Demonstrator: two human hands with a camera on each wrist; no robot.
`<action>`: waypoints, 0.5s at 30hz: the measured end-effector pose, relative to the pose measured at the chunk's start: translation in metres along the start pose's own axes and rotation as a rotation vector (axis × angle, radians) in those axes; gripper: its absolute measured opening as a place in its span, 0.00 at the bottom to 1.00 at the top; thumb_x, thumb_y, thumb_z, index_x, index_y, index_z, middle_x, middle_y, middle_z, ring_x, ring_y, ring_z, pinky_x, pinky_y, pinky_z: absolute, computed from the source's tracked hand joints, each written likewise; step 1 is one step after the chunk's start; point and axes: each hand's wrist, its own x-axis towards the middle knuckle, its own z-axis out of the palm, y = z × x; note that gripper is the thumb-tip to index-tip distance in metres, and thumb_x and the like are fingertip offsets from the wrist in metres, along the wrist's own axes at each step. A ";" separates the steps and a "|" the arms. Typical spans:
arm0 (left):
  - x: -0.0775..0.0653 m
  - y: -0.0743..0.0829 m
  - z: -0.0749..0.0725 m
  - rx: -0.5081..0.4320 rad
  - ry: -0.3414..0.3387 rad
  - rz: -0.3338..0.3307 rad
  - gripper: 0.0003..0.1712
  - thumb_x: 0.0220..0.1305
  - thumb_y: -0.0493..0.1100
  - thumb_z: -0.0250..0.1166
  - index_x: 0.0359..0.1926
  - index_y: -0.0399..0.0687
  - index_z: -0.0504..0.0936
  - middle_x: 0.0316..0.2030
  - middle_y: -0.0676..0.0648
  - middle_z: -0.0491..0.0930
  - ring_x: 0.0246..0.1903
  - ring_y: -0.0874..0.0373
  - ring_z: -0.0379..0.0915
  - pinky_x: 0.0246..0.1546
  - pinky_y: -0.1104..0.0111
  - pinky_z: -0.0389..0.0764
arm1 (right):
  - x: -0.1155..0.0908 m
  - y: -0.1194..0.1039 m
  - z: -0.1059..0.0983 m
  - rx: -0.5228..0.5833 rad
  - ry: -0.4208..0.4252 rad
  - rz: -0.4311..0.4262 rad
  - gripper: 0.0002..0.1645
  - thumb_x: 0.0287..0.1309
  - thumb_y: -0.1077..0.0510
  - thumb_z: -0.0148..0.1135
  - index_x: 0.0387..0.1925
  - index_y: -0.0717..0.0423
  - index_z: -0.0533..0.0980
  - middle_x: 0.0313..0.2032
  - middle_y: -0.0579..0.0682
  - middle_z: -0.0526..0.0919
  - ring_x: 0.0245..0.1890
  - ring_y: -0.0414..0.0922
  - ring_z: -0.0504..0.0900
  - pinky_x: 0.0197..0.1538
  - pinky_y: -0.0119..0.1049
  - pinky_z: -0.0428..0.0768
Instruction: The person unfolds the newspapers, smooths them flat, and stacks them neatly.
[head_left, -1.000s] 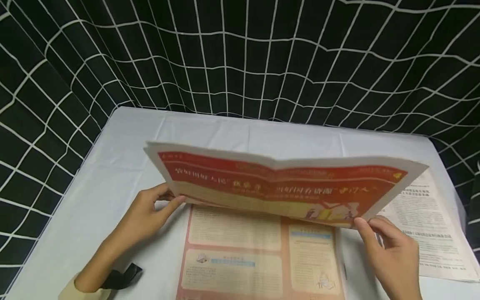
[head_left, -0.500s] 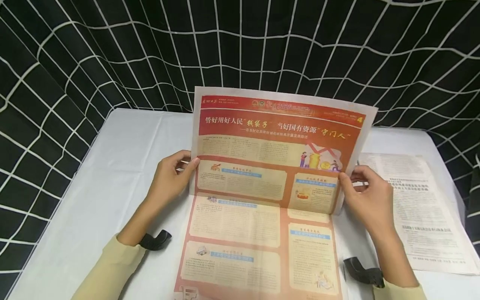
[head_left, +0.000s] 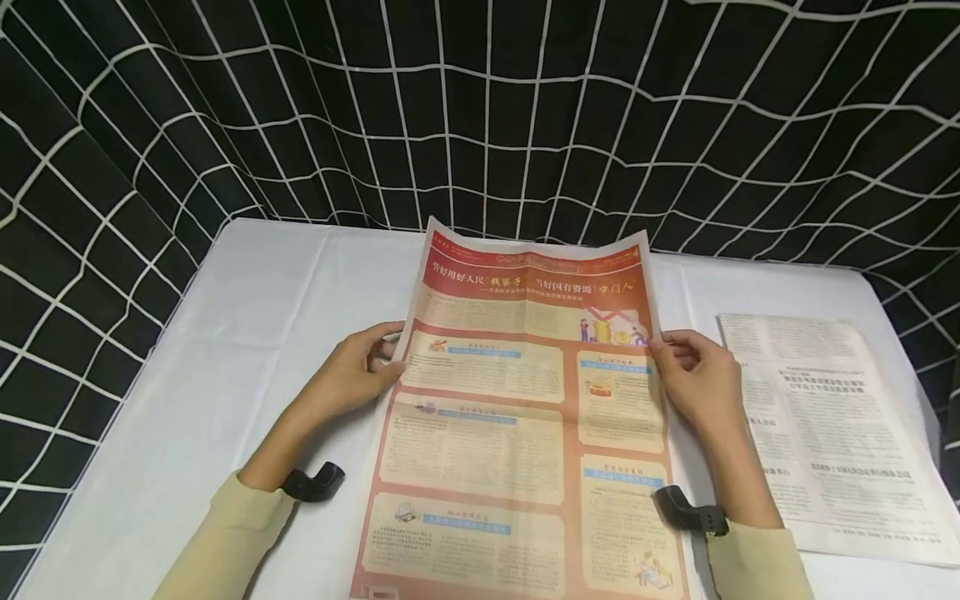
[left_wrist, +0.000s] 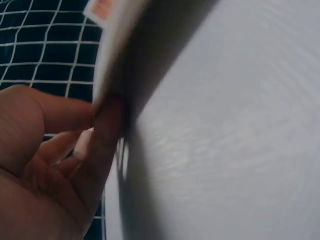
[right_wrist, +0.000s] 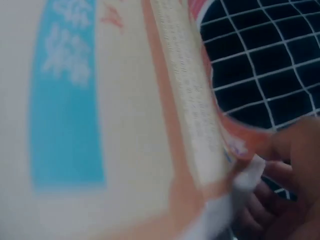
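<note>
A red and cream newspaper lies opened out lengthwise in the middle of the table, its far corners curling upward. My left hand pinches its left edge between thumb and fingers, about a third of the way down from the far end. In the left wrist view those fingers grip the paper's edge, with the white cloth beneath. On the opposite side my right hand pinches the right edge at a similar height. The right wrist view shows the newspaper close up and blurred, its edge held by the right hand.
To the right lies a second, black-and-white newspaper, flat on the white tablecloth. A dark curtain with a white grid hangs along the back and the left side. Black straps sit on both wrists.
The newspaper's folded upper part has swung up and away, from hanging over the lower part to lying outspread toward the table's far side. Both hands have kept hold of its edges.
</note>
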 end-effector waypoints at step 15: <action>-0.003 0.003 -0.002 -0.059 -0.045 -0.052 0.39 0.73 0.39 0.66 0.80 0.38 0.63 0.44 0.36 0.86 0.30 0.59 0.80 0.32 0.71 0.76 | -0.004 0.007 -0.017 -0.039 -0.150 0.004 0.22 0.66 0.58 0.69 0.55 0.68 0.83 0.41 0.66 0.90 0.26 0.21 0.76 0.29 0.21 0.75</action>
